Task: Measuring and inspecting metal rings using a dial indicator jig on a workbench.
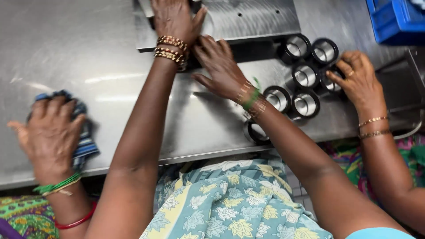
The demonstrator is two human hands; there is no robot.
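At top centre of the frame, the left hand (175, 20) lies flat, fingers spread, on a steel plate (256, 17); the right hand (219, 66) rests open just below its near edge. Black-rimmed metal rings (305, 75) cluster at upper right, where a co-worker's hand (358, 79) touches one. At left, another hand (51, 132) presses a blue cloth (84, 141) near the steel table (110, 66) edge, bare steel between.
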